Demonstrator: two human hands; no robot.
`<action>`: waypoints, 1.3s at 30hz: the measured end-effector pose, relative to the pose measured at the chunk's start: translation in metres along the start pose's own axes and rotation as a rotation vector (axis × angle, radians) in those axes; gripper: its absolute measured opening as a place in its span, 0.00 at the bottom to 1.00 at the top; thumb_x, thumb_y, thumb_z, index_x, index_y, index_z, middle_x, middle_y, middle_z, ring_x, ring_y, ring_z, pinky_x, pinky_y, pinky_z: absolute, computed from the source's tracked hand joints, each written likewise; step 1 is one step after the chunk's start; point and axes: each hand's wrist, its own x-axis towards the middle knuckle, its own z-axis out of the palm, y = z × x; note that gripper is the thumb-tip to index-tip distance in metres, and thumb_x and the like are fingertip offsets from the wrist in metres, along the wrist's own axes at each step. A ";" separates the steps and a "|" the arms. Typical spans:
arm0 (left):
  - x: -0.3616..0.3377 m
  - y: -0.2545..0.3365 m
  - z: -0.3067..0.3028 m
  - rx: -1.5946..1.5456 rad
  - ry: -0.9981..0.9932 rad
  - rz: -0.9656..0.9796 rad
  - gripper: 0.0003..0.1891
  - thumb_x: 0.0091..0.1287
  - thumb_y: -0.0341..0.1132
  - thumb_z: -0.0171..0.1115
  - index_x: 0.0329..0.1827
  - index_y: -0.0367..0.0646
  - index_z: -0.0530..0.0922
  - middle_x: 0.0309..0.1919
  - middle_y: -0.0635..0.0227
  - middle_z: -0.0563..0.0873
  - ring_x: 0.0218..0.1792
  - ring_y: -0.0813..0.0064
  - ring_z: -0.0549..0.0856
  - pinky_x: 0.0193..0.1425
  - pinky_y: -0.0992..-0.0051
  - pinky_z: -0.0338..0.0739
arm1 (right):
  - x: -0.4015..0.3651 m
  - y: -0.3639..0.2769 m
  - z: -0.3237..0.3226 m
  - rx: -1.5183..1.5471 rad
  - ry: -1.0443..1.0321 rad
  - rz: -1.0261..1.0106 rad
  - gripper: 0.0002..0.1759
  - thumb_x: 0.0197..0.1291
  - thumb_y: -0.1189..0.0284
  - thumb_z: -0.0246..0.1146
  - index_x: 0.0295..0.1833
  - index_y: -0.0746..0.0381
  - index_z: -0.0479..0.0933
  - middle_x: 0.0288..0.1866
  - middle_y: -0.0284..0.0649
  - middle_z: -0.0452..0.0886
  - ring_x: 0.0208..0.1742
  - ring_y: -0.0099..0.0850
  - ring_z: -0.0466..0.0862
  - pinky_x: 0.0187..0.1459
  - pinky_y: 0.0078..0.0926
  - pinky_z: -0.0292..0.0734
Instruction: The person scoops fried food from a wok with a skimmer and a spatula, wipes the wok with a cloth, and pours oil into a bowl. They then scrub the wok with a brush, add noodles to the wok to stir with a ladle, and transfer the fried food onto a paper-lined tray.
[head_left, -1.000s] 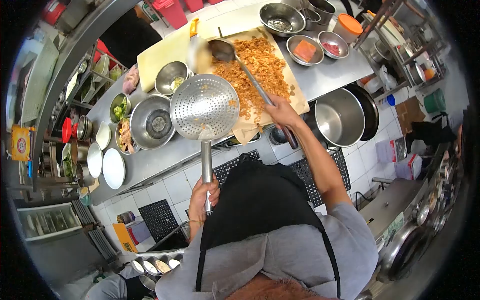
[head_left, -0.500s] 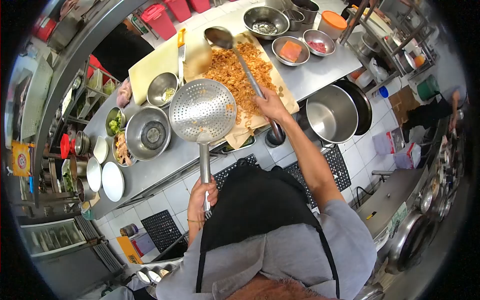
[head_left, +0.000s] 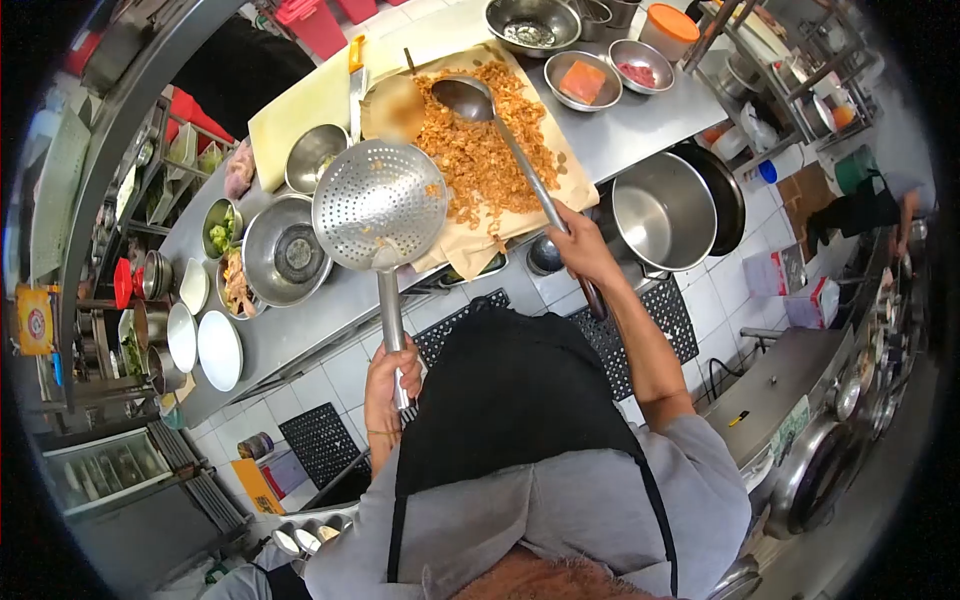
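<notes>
My left hand [head_left: 392,378] is wrapped round the handle of a large perforated skimmer [head_left: 380,205], whose round head is over the table edge beside a steel bowl [head_left: 287,250]. In my right hand [head_left: 582,246] is the handle of a steel ladle [head_left: 463,98]; its bowl rests on or just above a heap of orange-brown fried pieces [head_left: 500,170]. The heap is spread on brown paper [head_left: 570,190]. A knife with an orange handle [head_left: 356,55] lies at the paper's left on a pale cutting board [head_left: 290,120].
Bowls with an orange block [head_left: 582,83] and red pieces [head_left: 640,67] stand at the back right. A big empty pot [head_left: 664,212] is right of the table. White dishes [head_left: 220,350] are at the left end. Another person [head_left: 880,205] stands far right.
The ladle's bowl has moved down and right over the fried pieces, and my right hand has come nearer my body. The skimmer has shifted slightly left and up with my left hand.
</notes>
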 end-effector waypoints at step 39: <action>-0.014 0.010 0.000 0.005 -0.029 0.103 0.11 0.60 0.27 0.57 0.45 0.40 0.69 0.19 0.71 0.67 0.11 0.83 0.65 0.09 0.80 0.63 | -0.120 0.057 -0.014 -0.204 0.139 -0.161 0.30 0.62 0.76 0.59 0.71 0.62 0.63 0.37 0.38 0.80 0.32 0.19 0.74 0.34 0.17 0.70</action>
